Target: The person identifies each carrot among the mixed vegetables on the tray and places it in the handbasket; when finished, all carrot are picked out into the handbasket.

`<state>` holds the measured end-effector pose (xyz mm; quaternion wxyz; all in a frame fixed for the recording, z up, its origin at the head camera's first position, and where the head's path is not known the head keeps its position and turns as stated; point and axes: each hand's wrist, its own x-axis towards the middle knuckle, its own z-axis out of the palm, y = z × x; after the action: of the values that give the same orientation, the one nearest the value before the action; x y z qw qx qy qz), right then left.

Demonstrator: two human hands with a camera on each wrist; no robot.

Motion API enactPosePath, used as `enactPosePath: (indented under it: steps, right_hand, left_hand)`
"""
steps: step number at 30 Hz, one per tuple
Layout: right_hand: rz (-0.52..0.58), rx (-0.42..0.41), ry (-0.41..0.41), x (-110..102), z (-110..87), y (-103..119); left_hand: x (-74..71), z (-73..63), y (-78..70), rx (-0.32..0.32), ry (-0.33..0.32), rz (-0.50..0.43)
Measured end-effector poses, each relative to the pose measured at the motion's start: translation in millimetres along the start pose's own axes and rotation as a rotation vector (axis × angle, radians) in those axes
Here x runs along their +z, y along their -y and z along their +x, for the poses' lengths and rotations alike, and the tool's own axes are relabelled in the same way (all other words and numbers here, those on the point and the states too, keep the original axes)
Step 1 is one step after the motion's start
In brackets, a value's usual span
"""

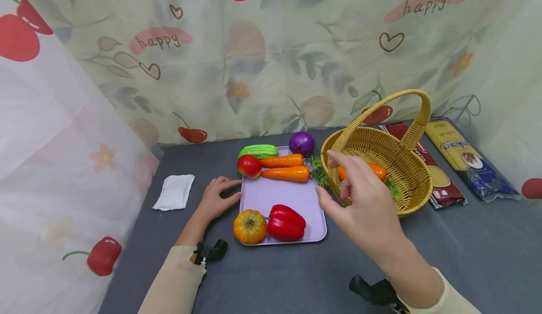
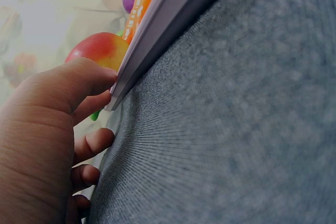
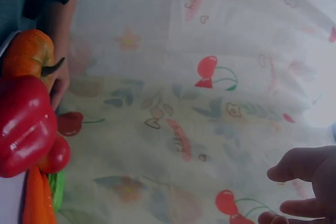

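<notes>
Left hand [image 1: 215, 202] at the lilac tray's [image 1: 279, 194] 9 o'clock, thumb and forefinger apart, tips at its edge; right hand [image 1: 368, 205] off the tray's 3 o'clock, thumb and fingers spread, overlapping the wicker basket [image 1: 408, 163] in head view, contact can't tell. Basket sits between tray's 2 and 3, orange carrot [image 1: 378, 169] inside. Around tray: two carrots [image 1: 289, 173] at 12, red pepper [image 1: 286, 222] at 6, red-yellow fruit [image 1: 249, 166] at 10.

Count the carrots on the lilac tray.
2: the farther carrot, next to the green vegetable, and the nearer carrot, both across the tray's far half. None there appears hidden; the orange piece in the basket, partly behind the right hand, isn't counted.
</notes>
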<state>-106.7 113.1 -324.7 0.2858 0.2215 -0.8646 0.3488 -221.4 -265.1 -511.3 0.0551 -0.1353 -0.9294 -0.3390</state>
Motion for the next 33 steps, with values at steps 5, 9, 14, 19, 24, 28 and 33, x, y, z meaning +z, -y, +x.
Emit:
enactPosePath:
  steps: [5, 9, 14, 19, 24, 28, 33]
  right_hand:
    - [0.002, 0.032, 0.111, 32, 1.9, -6]
    - [-0.002, 0.09, 0.194, 58, 4.6, -19]
    - [0.051, 0.172, 0.3, 91, 7.3, -45]
    - [0.121, 0.252, 0.398, 116, 5.6, -70]
    - [0.17, 0.328, 0.469, 131, 1.1, -89]
    - [0.149, 0.368, 0.518, 137, -1.0, -97]
    - [0.073, 0.401, 0.57, 136, -2.2, -94]
  left_hand:
    - [-0.1, 0.1, 0.4, -0.001, -0.002, 0.011]
    - [0.3, 0.1, 1.0, -0.003, -0.001, 0.013]
    - [0.9, -0.3, 1.2, -0.002, 0.001, 0.013]
    - [1.6, -0.6, 1.2, -0.017, 0.008, 0.015]
    - [1.2, -0.5, -0.2, -0.031, 0.012, 0.011]
    - [0.8, -0.2, -0.5, -0.026, 0.007, 0.012]
    - [-0.1, -0.1, -0.5, -0.024, 0.005, 0.009]
